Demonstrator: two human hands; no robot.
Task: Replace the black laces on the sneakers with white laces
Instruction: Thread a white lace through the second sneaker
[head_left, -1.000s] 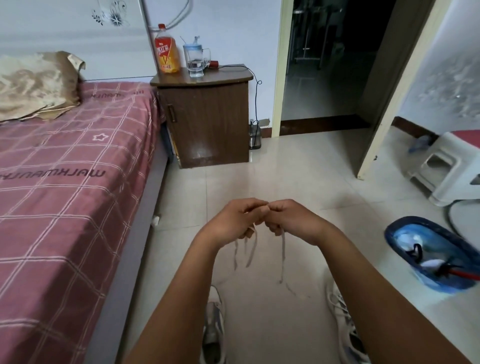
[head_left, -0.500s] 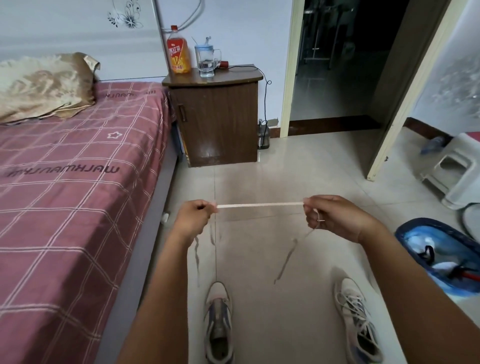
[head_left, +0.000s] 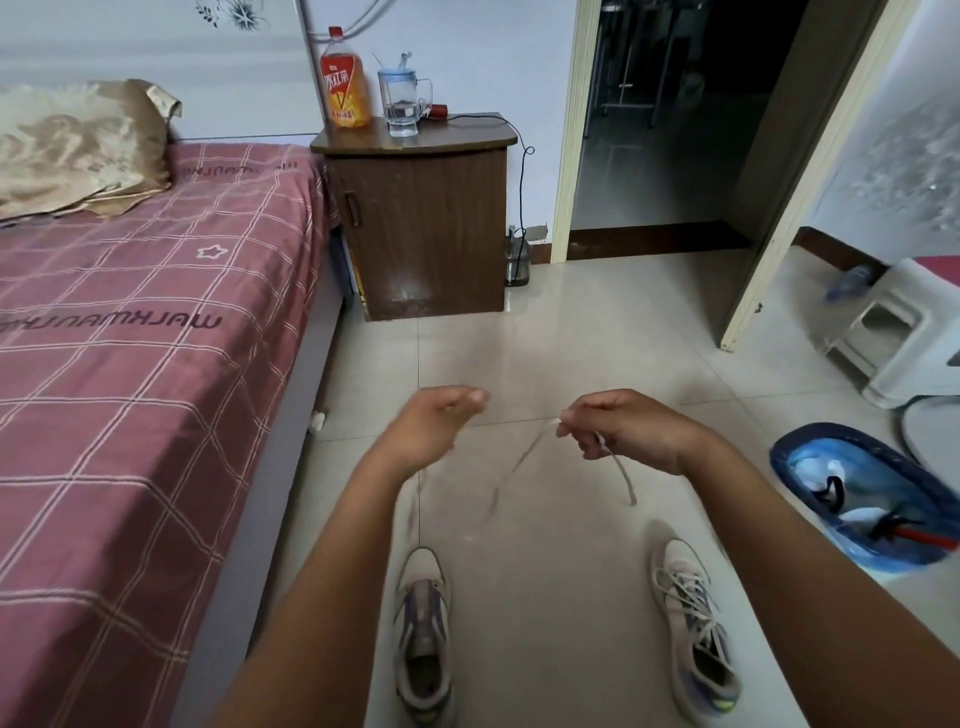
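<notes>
Lace (head_left: 618, 470) position governs our next move: the white lace hangs from our right hand (head_left: 631, 434), whose fingers (head_left: 571, 418) pinch it, with both ends drooping toward the floor (head_left: 571, 338). Our left hand (head_left: 436, 428) shows loosely curled fingers; we cannot tell whether they hold a strand. Directly below sits the unlaced left sneaker (head_left: 423, 634), long axis pointing away from us, nearer the left hand; the right sneaker (head_left: 693, 623) is already laced.

The single head-worn camera looks forward and down over the pale tiled floor (head_left: 571, 338) (wide-angle, edges bowed), arms close below, the dark wooden bedside cabinet (head_left: 421, 228) farther ahead.
</notes>
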